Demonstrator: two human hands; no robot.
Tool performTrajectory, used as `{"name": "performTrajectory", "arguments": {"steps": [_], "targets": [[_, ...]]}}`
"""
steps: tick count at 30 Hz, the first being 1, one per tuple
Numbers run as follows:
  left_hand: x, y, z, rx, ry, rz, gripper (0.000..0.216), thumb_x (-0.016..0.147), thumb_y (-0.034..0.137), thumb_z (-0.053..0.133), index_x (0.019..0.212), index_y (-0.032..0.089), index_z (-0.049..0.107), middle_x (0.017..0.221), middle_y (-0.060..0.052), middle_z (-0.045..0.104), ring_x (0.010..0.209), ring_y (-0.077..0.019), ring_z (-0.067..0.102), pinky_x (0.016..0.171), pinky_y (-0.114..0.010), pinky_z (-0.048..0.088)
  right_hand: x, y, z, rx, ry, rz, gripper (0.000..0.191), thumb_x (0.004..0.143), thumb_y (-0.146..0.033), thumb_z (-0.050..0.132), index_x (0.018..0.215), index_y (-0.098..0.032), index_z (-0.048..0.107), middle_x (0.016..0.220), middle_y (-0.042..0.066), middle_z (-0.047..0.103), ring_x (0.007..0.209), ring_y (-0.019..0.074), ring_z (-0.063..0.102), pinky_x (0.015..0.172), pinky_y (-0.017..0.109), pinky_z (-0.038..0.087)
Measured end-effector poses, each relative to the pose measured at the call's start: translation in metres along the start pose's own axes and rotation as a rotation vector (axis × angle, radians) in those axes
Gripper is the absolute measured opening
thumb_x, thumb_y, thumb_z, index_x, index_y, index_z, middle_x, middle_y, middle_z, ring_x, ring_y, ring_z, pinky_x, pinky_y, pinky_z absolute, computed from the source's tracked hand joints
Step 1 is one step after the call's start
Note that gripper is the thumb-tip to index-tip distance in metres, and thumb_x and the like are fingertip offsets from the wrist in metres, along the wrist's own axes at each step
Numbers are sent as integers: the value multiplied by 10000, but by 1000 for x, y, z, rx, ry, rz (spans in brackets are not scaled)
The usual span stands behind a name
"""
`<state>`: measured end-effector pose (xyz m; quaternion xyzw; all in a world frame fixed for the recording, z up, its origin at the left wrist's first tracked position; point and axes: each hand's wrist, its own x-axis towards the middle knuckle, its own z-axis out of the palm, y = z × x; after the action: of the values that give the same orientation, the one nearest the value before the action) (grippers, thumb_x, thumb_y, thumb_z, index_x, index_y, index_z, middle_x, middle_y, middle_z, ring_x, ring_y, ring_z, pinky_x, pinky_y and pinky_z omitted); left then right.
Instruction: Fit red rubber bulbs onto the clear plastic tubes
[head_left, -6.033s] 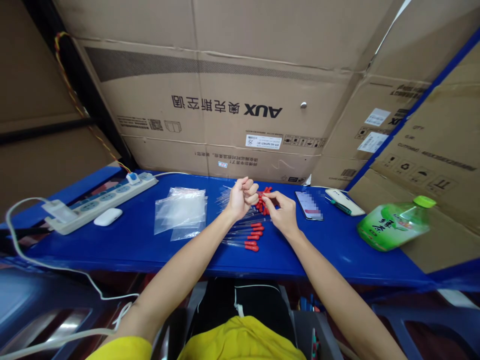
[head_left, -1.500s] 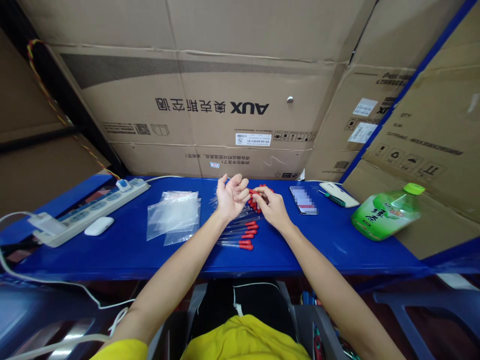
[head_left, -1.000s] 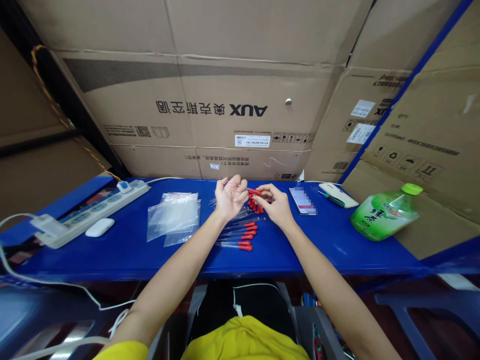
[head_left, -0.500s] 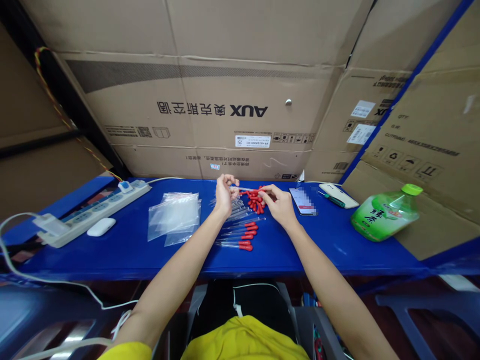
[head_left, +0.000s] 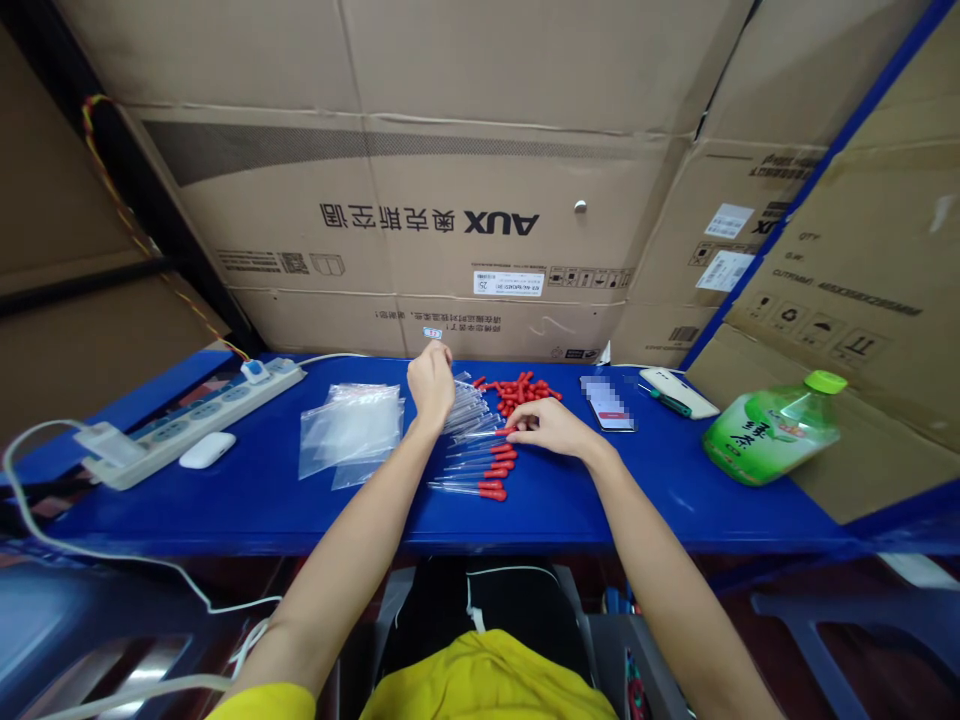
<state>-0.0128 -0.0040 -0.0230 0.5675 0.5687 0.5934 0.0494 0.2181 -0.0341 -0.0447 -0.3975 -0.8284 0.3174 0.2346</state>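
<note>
My right hand [head_left: 551, 428] pinches the red rubber bulb of a glass dropper [head_left: 480, 434], low over the table at the top of a row of finished droppers [head_left: 491, 473]. These lie side by side with their red bulbs to the right. My left hand [head_left: 431, 385] is at the left edge of a pile of clear glass tubes [head_left: 466, 405]. Its fingers are curled, and whatever is between them is hidden. Behind my right hand lies a heap of loose red rubber bulbs [head_left: 525, 390].
Clear plastic bags [head_left: 360, 425] lie left of the tubes. Farther left are a white case [head_left: 207, 450] and a power strip [head_left: 202, 420]. On the right lie a phone [head_left: 611, 408], a white object [head_left: 686, 392] and a green tea bottle [head_left: 772, 430]. Cardboard [head_left: 420, 260] walls the back.
My right hand has brought a dropper toward me, from beside the bulb heap to the row. My left hand has let go of the dropper's glass end and moved left and back, its fingers curling.
</note>
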Motion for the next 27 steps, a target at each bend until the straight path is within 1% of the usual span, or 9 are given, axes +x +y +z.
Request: {"name": "performTrajectory", "arguments": {"steps": [4, 7, 9, 12, 14, 16, 18, 21, 27], "targets": [[-3, 3, 2, 47, -99, 71, 414, 1015, 251, 294, 658, 203, 497, 637, -21, 571, 639, -167, 526, 661, -284, 317, 0, 8, -2, -34, -54, 38, 200, 777, -317, 766, 927, -183, 767, 689, -16, 653, 618, 124, 545, 591, 245, 376], [-3, 2, 2, 100, -249, 116, 439, 1033, 314, 299, 704, 200, 566, 660, -35, 603, 650, -175, 549, 649, -284, 317, -3, 12, -8, -46, -66, 67, 211, 781, -303, 747, 953, -183, 762, 690, -19, 660, 612, 121, 554, 592, 240, 380], [-2, 0, 2, 161, -427, 179, 400, 1016, 383, 377, 766, 201, 631, 683, -39, 633, 649, -180, 559, 628, -282, 306, -5, 14, -12, -67, -80, 89, 221, 768, -298, 751, 956, -182, 760, 689, -22, 660, 606, 119, 553, 586, 238, 376], [-1, -5, 2, 221, -776, 315, 271, 917, 444, 575, 866, 219, 717, 751, -30, 692, 648, -175, 576, 601, -274, 290, -6, 15, -15, -96, -100, 134, 162, 754, -264, 746, 891, -177, 756, 673, -24, 660, 590, 116, 549, 565, 234, 364], [-2, -8, 2, 210, -983, 381, 215, 846, 429, 666, 904, 240, 751, 779, -12, 713, 642, -161, 585, 590, -266, 295, -7, 13, -14, -111, -99, 154, 88, 758, -211, 714, 831, -176, 749, 669, -20, 668, 596, 117, 561, 565, 231, 366], [-4, -11, 3, 192, -1108, 412, 169, 803, 377, 705, 895, 251, 771, 767, 4, 712, 636, -147, 589, 581, -258, 305, -6, 11, -12, -133, -81, 157, 68, 755, -169, 690, 800, -177, 741, 671, -17, 676, 614, 120, 581, 571, 226, 370], [-5, -13, 4, 181, -1176, 420, 129, 783, 313, 705, 867, 247, 778, 749, 12, 706, 639, -136, 595, 577, -250, 314, -5, 10, -10, -161, -64, 163, 62, 752, -167, 696, 800, -179, 735, 664, -18, 672, 614, 121, 587, 563, 223, 363], [-5, -14, 6, 169, -1212, 413, 114, 777, 275, 696, 843, 232, 779, 738, 13, 700, 639, -127, 593, 575, -242, 319, -3, 9, -7, -201, -49, 180, 42, 754, -198, 721, 792, -179, 721, 650, -21, 663, 585, 114, 569, 538, 222, 341], [-2, -13, 5, 159, -1228, 385, 290, 732, 458, 782, 898, 221, 773, 715, 18, 674, 611, -125, 559, 565, -246, 298, -2, 12, -5, -209, -45, 169, 57, 777, -230, 724, 787, -180, 698, 677, -17, 680, 592, 106, 565, 541, 215, 335]]}}
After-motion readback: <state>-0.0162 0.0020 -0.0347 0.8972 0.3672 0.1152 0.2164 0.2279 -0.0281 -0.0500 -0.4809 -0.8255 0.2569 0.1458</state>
